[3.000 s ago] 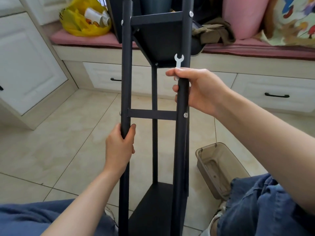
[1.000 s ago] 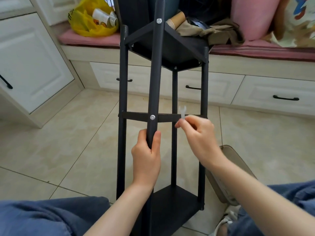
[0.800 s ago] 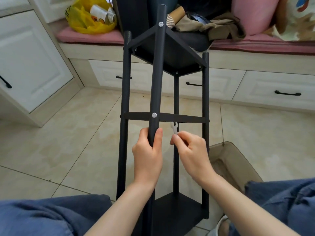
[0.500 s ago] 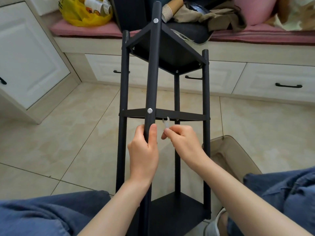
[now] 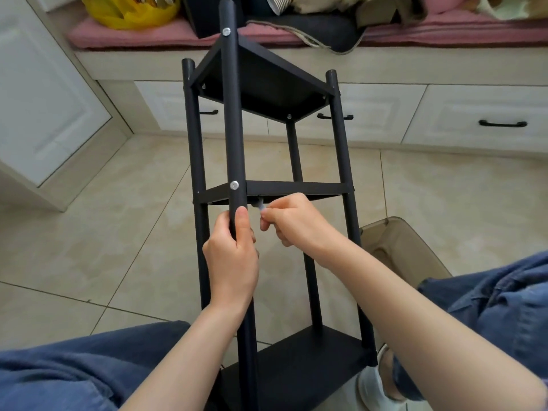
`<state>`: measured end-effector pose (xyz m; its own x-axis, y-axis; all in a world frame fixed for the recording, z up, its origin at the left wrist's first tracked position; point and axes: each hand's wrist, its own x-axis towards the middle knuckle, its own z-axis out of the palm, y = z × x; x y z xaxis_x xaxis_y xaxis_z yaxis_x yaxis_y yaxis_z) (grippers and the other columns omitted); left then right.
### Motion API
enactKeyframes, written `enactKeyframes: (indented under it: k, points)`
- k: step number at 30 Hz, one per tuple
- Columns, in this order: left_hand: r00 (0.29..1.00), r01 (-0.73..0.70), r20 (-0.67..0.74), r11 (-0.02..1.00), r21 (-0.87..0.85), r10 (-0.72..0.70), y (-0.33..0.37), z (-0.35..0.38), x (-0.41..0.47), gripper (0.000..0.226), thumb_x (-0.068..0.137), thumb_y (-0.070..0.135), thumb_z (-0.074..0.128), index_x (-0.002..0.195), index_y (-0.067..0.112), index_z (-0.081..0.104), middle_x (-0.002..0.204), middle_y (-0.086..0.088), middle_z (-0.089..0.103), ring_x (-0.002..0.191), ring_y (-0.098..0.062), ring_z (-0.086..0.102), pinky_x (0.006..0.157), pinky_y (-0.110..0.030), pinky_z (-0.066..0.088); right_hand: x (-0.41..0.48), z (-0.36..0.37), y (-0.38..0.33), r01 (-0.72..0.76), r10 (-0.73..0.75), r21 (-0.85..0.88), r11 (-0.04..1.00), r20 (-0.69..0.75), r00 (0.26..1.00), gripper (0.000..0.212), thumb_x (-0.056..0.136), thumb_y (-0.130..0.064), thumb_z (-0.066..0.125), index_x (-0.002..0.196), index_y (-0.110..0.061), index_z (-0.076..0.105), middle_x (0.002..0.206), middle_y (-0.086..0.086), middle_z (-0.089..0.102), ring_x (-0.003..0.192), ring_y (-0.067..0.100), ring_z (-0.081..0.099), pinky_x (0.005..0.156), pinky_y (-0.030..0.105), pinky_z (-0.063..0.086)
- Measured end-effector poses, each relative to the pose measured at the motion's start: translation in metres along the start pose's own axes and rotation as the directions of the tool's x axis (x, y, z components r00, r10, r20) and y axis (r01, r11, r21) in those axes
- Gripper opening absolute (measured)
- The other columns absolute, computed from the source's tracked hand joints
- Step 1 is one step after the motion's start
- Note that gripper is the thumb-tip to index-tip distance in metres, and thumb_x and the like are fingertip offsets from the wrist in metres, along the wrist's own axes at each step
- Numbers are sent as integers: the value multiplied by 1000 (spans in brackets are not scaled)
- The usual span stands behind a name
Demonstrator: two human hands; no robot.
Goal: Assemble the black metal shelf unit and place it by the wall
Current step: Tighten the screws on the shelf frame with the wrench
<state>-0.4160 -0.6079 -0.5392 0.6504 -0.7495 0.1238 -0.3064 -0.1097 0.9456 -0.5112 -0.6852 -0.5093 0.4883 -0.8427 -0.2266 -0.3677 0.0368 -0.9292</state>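
The black metal shelf unit lies tilted away from me between my knees, with several posts and three shelves bolted on. My left hand grips the nearest post just below the silver bolt head of the middle shelf. My right hand pinches a small silver wrench, whose head sits under the middle shelf right behind that post. The wrench tip is mostly hidden by the shelf edge.
A translucent brown plastic bin stands on the tiled floor to the right of the shelf. Ahead runs a white drawer bench with a pink cushion, a yellow bag and fabric. A white cabinet is on the left.
The shelf unit has been turned so one post faces me. My right hand brought the wrench down and left, up under the middle shelf beside the post. My left hand keeps its grip.
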Motion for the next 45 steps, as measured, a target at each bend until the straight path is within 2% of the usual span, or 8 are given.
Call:
enactKeyframes:
  k: [4, 10, 20, 25, 28, 32, 36, 45]
  points:
    - [1000, 8, 14, 1000, 10, -8, -6, -2, -1, 35, 105, 45, 42, 80, 24, 56, 63, 7, 56, 53, -20, 54, 50, -37, 42, 2, 5, 5, -5, 5, 17, 1000, -15, 1000, 36, 97, -19, 55, 63, -16, 66, 45, -18, 45, 60, 4, 43, 64, 25, 36]
    - [999, 7, 33, 1000, 6, -7, -6, 2, 3, 34, 105, 43, 43, 80, 24, 56, 64, 7, 56, 53, -18, 54, 51, -34, 42, 2, 6, 13, 16, -11, 119, 993, -44, 999, 24, 94, -20, 59, 80, -12, 76, 52, -9, 49, 57, 12, 45, 57, 24, 43]
    - [998, -67, 24, 995, 72, 66, -5, 6, 0, 36, 105, 45, 40, 79, 28, 56, 65, 7, 58, 52, -22, 58, 51, -42, 47, 3, 8, 17, 84, -71, 173, 981, -83, 994, 32, 97, -20, 58, 68, -20, 69, 56, -4, 57, 55, 10, 47, 54, 24, 39]
    - [994, -112, 25, 989, 93, 110, -5, 5, -2, 39, 102, 51, 37, 76, 28, 54, 64, 11, 59, 52, -24, 59, 52, -45, 50, 2, 8, 20, 136, -117, 191, 972, -108, 987, 39, 95, -19, 60, 67, 8, 59, 57, 8, 48, 57, 16, 41, 55, 28, 36]
    - [990, -141, 33, 985, 100, 138, -6, 5, -2, 40, 99, 56, 34, 75, 30, 54, 64, 9, 58, 53, -25, 59, 52, -47, 50, 2, 12, 22, 164, -138, 169, 972, -157, 978, 40, 95, -23, 62, 69, 8, 63, 61, 20, 51, 59, 18, 43, 59, 32, 38]
    - [987, -162, 36, 981, 105, 159, -6, 4, -3, 36, 104, 47, 38, 76, 32, 55, 62, 12, 56, 55, -21, 60, 52, -38, 47, 2, 20, 28, 209, -181, 96, 973, -242, 953, 38, 96, -22, 63, 64, -1, 66, 58, 8, 61, 49, 5, 48, 57, 25, 41]
    - [986, -167, 37, 980, 107, 164, -5, 5, -4, 30, 105, 41, 39, 84, 28, 57, 65, 14, 57, 59, -12, 61, 57, -25, 45, 6, 31, 38, 285, -265, 9, 958, -341, 902, 34, 97, -18, 61, 70, -1, 70, 61, 5, 68, 54, 10, 58, 61, 32, 50]
    - [980, -201, 38, 970, 136, 197, -3, 6, -5, 33, 106, 40, 40, 77, 31, 52, 56, 5, 53, 51, -24, 59, 53, -45, 50, 9, 43, 44, 330, -318, -45, 943, -424, 848, 35, 99, -19, 59, 71, -1, 69, 61, 3, 67, 54, 17, 57, 60, 36, 48]
